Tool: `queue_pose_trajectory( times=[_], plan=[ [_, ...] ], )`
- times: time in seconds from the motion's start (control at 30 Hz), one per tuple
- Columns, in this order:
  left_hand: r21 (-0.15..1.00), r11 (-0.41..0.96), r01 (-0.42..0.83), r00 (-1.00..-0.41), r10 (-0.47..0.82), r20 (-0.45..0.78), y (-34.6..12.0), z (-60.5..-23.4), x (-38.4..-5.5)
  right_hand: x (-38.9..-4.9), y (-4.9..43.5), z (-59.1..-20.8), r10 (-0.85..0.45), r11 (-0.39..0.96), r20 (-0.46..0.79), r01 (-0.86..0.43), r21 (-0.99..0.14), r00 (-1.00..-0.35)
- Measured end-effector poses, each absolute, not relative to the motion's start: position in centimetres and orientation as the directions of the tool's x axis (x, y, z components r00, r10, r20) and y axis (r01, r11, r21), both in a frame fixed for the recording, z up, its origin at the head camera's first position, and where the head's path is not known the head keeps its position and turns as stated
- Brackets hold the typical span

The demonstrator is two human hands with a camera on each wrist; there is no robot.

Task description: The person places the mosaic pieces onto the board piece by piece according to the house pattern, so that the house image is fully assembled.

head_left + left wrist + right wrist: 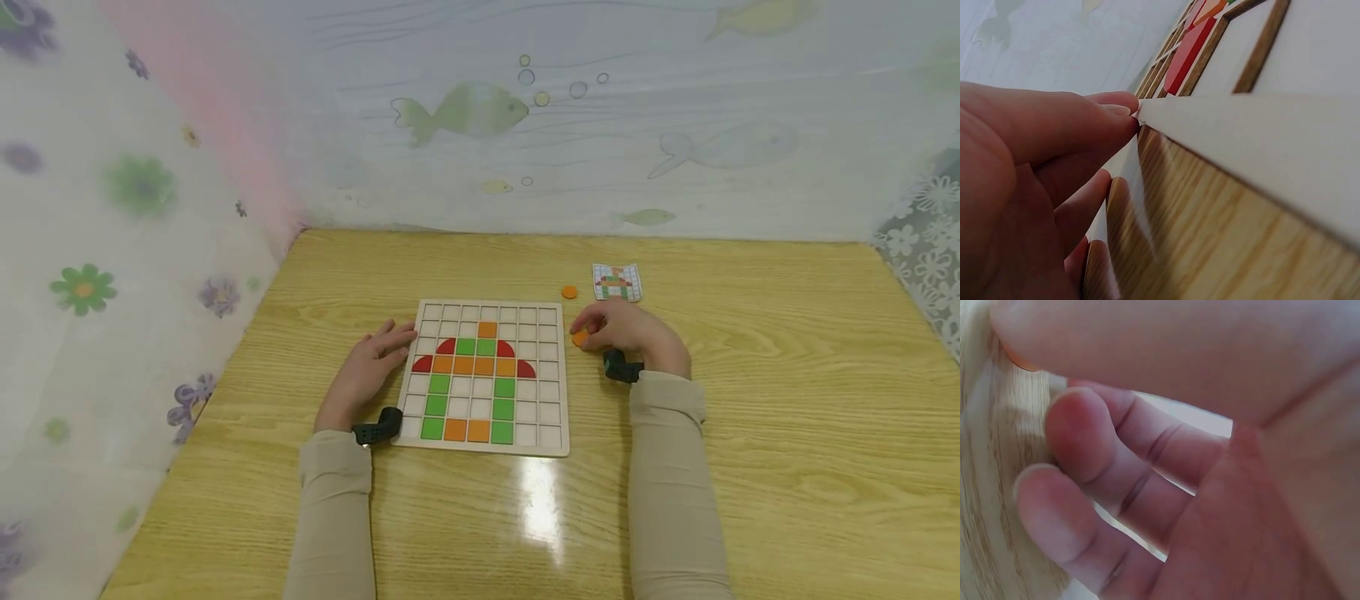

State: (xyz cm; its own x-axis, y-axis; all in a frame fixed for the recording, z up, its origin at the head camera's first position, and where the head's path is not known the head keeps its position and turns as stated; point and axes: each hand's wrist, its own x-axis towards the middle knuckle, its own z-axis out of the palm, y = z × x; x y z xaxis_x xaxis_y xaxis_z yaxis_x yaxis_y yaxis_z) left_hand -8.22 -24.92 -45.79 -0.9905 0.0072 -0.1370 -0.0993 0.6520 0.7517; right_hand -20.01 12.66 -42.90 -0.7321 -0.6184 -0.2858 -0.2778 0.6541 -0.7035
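Observation:
A square wooden grid board [564, 400] lies on the table. Green, orange and red pieces fill part of its cells, with red quarter-rounds such as one red piece [1186, 59] on the sides. At the board's left edge, my left hand [365, 367] touches the rim with extended fingertips, seen close up in the left wrist view. To the right of the board, my right hand [626, 325] pinches an orange disc [580, 337] between thumb and fingers, low over the tabletop. Only an orange sliver [1020, 361] of that disc shows in the right wrist view.
Another orange disc [569, 292] lies beyond the right hand. Beside it is a small pattern card [617, 282] with a similar coloured figure. A fish-printed curtain [480, 167] borders the table's [810, 417] far edge, and a flowered one [142, 275] hangs at left.

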Motion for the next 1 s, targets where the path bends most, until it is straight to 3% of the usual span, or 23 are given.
queue_pose_trajectory(
  times=[0.3,0.57,0.83,1.0],
  plan=[
    [0.75,0.651,-0.116,-0.989,-0.003,-0.15,-25.0,-45.8,-8.2,-20.0,12.7,-42.8,-0.602,0.661,-0.276,-0.275,-0.698,-0.749],
    [0.748,0.655,-0.104,-0.99,0.003,-0.141,-25.0,-45.8,-8.2,-20.0,12.4,-43.0,-0.523,0.656,-0.3,-0.153,-0.739,-0.798],
    [0.754,0.648,-0.106,-0.99,0.005,-0.143,-25.0,-45.9,-8.2,-20.3,10.6,-42.8,-0.462,0.668,-0.214,-0.179,-0.722,-0.86],
    [0.757,0.645,-0.104,-0.99,0.003,-0.139,-24.9,-45.9,-8.2,-20.4,9.1,-42.8,-0.462,0.615,-0.184,-0.163,-0.772,-0.868]
  ],
)
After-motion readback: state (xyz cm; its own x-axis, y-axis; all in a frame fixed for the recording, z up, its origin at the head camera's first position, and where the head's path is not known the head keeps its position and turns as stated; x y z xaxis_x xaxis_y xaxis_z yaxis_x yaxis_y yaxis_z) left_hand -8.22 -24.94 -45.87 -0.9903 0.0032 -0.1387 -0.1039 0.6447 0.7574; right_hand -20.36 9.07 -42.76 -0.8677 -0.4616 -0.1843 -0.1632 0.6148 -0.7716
